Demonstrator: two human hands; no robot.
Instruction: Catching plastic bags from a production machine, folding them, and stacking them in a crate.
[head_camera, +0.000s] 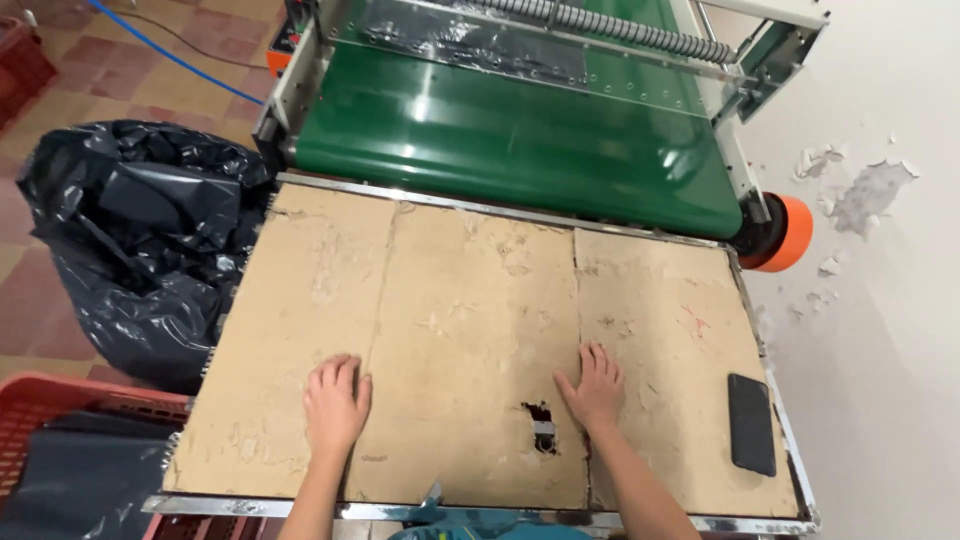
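Note:
My left hand (335, 400) lies flat, palm down, on a worn sheet of brown cardboard (470, 300) that covers a metal-framed table. My right hand (592, 385) rests flat on the same sheet, a little to the right of centre, fingers together and pointing away from me. Neither hand holds anything. A small torn hole (540, 425) in the cardboard sits just left of my right wrist. A black phone (751, 423) lies face down near the table's right edge, apart from my right hand.
Beyond the table runs a green conveyor belt (520, 130) with a clear cover and an orange wheel (785, 233) at its right end. A stuffed black rubbish bag (140, 230) stands on the left. A red crate (70, 440) holds dark material at lower left. A peeling white wall (880, 250) is on the right.

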